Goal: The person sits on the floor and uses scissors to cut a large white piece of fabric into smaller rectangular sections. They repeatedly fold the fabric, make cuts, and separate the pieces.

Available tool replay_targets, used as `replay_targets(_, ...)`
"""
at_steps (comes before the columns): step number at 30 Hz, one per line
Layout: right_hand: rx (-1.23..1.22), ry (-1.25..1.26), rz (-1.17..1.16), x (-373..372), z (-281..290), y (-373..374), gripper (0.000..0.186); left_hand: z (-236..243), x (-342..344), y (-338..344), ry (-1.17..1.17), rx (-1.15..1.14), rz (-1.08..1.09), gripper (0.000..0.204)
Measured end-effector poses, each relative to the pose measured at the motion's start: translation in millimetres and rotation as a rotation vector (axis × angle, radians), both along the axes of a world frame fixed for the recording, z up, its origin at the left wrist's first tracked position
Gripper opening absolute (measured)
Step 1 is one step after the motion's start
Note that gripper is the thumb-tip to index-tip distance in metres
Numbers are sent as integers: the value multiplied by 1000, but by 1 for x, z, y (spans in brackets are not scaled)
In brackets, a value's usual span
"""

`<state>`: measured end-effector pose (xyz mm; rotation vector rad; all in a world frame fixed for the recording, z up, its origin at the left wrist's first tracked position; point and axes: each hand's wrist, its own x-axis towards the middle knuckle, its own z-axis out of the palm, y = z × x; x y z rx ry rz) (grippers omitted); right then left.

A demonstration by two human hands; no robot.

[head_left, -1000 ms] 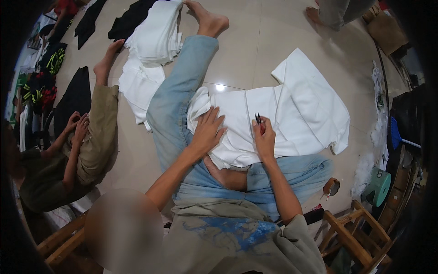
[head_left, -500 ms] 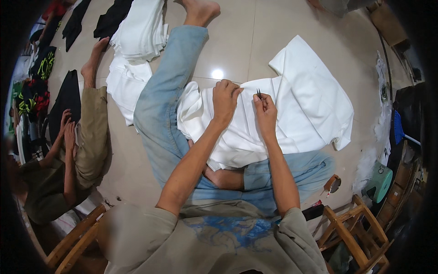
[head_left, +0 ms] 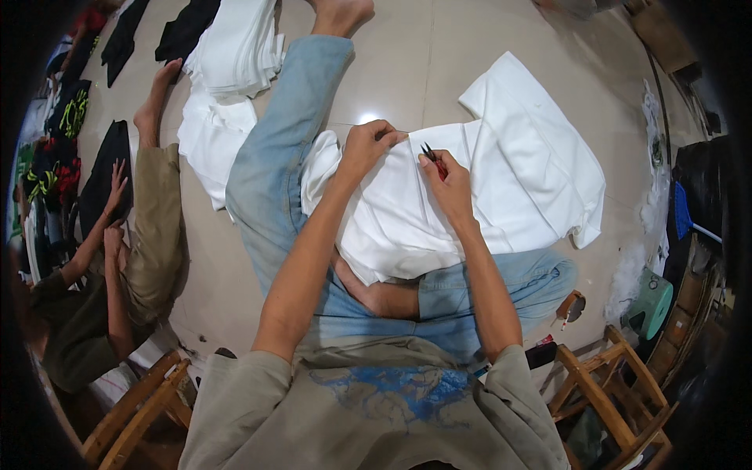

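Note:
A large white cloth [head_left: 536,160] lies spread and folded over my lap and the floor in front of me. My left hand [head_left: 368,149] pinches its far edge between thumb and fingers, at the upper left of the cloth. In my right hand [head_left: 450,182] is a pair of thread snips [head_left: 428,153], with dark pointed blades and a bit of red at the handle. Their tips point up and left toward the pinched edge, apart from it. My fingers cover most of the handle.
A stack of folded white cloths [head_left: 231,55] lies beyond my outstretched leg. Another person [head_left: 90,313] sits at the left by a black cloth [head_left: 106,168]. Wooden stools [head_left: 603,384] flank me. A green plastic object [head_left: 652,304] and a blue broom [head_left: 683,211] are at the right.
My left hand has turned and moved slightly left, drawing the cloth's edge up. My right hand has shifted left with the snips, whose blades now tilt leftward and whose red part shows.

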<state>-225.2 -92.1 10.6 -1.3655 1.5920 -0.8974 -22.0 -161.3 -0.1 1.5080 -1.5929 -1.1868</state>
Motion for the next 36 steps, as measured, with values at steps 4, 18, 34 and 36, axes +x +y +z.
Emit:
replay_targets(4, 75, 338, 218, 7, 29, -13, 39, 1, 1, -4, 13, 23, -45, 29)
replay_targets(18, -55, 571, 351, 8, 38, -45, 27, 6, 7, -11, 128, 221, -114, 25)
replay_targets(34, -57, 508, 334, 6, 30, -47, 32, 0, 6, -8, 124, 205, -90, 25)
replay_targets(36, -75, 541, 355, 6, 26, -50, 32, 0, 6, -7, 128, 224, -86, 25)
